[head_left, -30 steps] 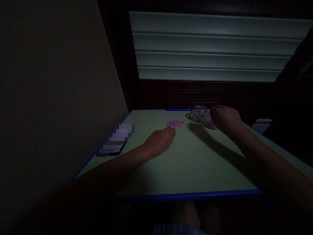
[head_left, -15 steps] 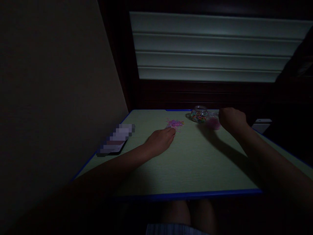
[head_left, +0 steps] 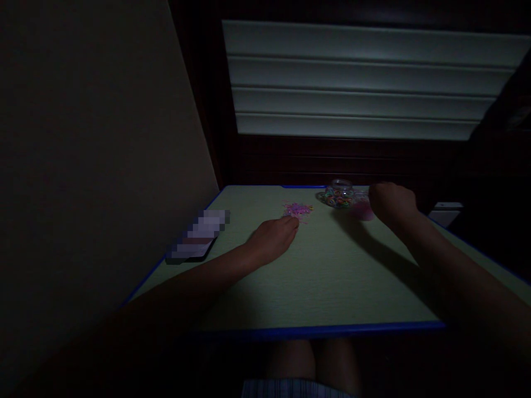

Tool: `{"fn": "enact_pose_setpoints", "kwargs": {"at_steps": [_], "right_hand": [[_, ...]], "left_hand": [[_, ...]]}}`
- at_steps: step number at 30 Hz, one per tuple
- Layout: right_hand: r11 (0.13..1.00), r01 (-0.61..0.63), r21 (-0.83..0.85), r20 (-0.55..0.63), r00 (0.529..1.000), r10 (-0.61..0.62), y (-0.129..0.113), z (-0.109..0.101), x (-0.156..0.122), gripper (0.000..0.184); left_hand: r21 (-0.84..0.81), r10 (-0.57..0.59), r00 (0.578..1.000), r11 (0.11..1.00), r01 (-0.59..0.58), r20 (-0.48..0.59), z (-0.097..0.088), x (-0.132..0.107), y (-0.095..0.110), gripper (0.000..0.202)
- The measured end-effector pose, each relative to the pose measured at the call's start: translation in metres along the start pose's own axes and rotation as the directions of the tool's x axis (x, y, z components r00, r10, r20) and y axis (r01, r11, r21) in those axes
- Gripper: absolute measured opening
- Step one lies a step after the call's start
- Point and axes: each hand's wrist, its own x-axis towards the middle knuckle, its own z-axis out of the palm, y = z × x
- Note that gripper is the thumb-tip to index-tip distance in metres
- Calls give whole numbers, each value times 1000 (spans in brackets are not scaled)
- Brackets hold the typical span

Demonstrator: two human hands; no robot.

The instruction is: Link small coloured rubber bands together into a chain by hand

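My left hand (head_left: 274,239) rests on the table at the near edge of a small heap of pink and purple bits (head_left: 297,209). Its fingers are pressed together at the heap, and whatever they pinch is hidden. My right hand (head_left: 390,200) is closed, hanging just right of a clear container with pink contents (head_left: 363,209). What it holds, if anything, is too dark and small to make out. Left of that container stands an open clear glass jar (head_left: 341,193) holding several coloured rings.
The light green table (head_left: 323,287) has a blue rim. A phone-like flat object (head_left: 199,236), its upper face blurred out, lies at the left edge by the wall (head_left: 124,132). Behind the table are pale slatted panels (head_left: 352,83). A white object (head_left: 446,214) stands beyond the right edge.
My right hand has shifted very slightly left, toward the container with pink contents. My left hand stays at the heap; the view has moved a little.
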Motion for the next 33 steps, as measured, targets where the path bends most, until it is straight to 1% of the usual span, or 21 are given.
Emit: {"fn": "enact_pose_setpoints", "kwargs": {"at_steps": [3,4,6,7,9,11,13,15,19,23,27,33], "right_hand": [[998,52,-27,-103,993,-54,-8,0,-1,31],[996,86,-16,-139,986,-88,-12,0,-2,30],[982,177,59,-205,965,-161,-21,1,-5,29],[966,226,127,-229,954,-194,-27,3,-7,29],[895,311,320,-253,938,-235,-38,8,-10,27],[771,400,496,-266,915,-303,-50,15,-14,24],[665,440,604,-286,898,-335,-61,23,-17,23],[615,434,659,-271,899,-344,-70,31,-19,23],[597,409,690,-244,908,-341,-84,45,-20,23],[603,413,683,-229,904,-360,-93,51,-17,24],[622,433,652,-227,895,-385,-96,55,-14,24],[624,441,645,-237,892,-386,-95,58,-13,22]], "left_hand": [[6,1,1000,1000,-1,-2,1,0,-1,23],[6,3,1000,1000,-3,-6,2,0,-1,23],[4,5,1000,1000,-5,-12,2,0,-1,23],[2,7,1000,1000,-7,-13,2,0,-1,23],[0,9,1000,1000,-9,-12,1,0,-1,24],[3,9,1000,1000,-9,-13,1,0,-1,24],[8,3,1000,1000,-3,-19,2,0,-1,23],[8,3,1000,1000,-3,-24,2,0,-1,22],[0,15,1000,1000,-15,-20,3,1,-1,22],[7,20,1000,1000,-20,-19,3,1,-2,22],[16,30,999,999,-30,-20,2,1,-1,22],[14,22,1000,1000,-22,-9,3,0,-1,22]]}}
